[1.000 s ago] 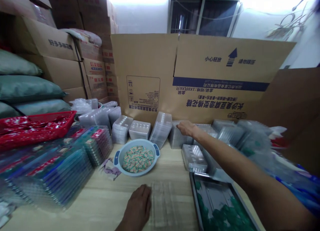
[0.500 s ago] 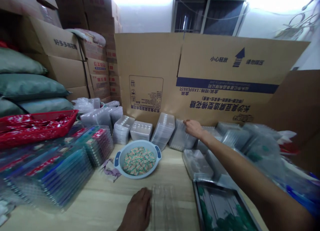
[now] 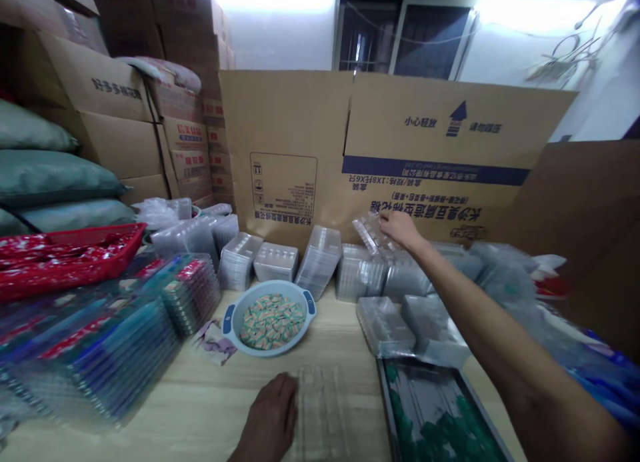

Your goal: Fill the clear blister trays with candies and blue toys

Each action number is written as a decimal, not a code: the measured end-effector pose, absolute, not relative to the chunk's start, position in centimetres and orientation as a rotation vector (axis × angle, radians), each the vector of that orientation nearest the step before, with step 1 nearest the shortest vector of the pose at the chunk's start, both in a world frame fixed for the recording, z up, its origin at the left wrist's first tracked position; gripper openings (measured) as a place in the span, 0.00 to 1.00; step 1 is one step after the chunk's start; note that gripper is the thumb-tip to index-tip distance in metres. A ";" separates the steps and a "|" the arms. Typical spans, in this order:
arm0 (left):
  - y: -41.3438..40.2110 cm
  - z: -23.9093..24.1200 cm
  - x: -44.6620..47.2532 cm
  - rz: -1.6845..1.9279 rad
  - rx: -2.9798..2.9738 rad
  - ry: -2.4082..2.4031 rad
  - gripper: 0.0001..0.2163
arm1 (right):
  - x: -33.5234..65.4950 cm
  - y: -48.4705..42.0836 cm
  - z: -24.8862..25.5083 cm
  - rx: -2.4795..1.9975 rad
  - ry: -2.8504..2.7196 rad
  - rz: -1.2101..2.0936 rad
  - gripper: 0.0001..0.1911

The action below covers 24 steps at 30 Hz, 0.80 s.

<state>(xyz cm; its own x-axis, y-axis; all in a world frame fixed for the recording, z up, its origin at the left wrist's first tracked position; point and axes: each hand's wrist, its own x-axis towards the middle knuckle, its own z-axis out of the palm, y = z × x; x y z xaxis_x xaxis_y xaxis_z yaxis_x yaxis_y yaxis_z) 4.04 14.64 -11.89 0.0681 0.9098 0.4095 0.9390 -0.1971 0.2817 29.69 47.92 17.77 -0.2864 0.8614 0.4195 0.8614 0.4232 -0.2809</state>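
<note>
My right hand (image 3: 400,229) reaches across the far side of the table and pinches a clear plastic blister tray (image 3: 369,233), lifted above a stack of similar trays (image 3: 360,274). At the near edge, my left hand (image 3: 269,412) rests on the wooden tabletop (image 3: 210,409), fingers together and empty. Its fingertips are beside a flat clear tray (image 3: 323,409), apparently touching it. A blue-handled colander (image 3: 245,309) holds small pink, green and cream pieces and stands between my hands.
Stacks of clear trays (image 3: 237,262) line the cardboard sheet (image 3: 285,149) at the back. Packaged blue and red trays (image 3: 105,342) and a red basket (image 3: 75,262) fill the left. A metal tray (image 3: 395,409) with green items lies at the front right.
My right hand has moved up and left, and a clear tray has come up off the stack in its fingers. My left hand has stayed in place on the table.
</note>
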 end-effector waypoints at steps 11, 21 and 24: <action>13.5 -6.4 5.9 -1.958 -2.138 -2.413 0.17 | 30.1 29.4 11.8 -0.818 -1.654 1.354 0.13; 7.5 1.2 8.5 -3.528 -1.381 -2.388 0.22 | 26.4 16.7 0.1 -0.816 -1.119 1.889 0.18; 6.5 0.4 7.8 -3.407 -1.270 -2.503 0.24 | 26.2 16.0 -1.3 -0.880 -1.197 1.852 0.18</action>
<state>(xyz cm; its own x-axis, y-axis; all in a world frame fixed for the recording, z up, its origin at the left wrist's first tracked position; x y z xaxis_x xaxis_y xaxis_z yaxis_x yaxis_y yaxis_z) 7.77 6.49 0.38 -0.1866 0.9489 -0.2547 -0.5269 0.1222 0.8411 26.23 16.01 -1.33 -0.4835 0.8629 -0.1471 -0.2200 -0.2825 -0.9337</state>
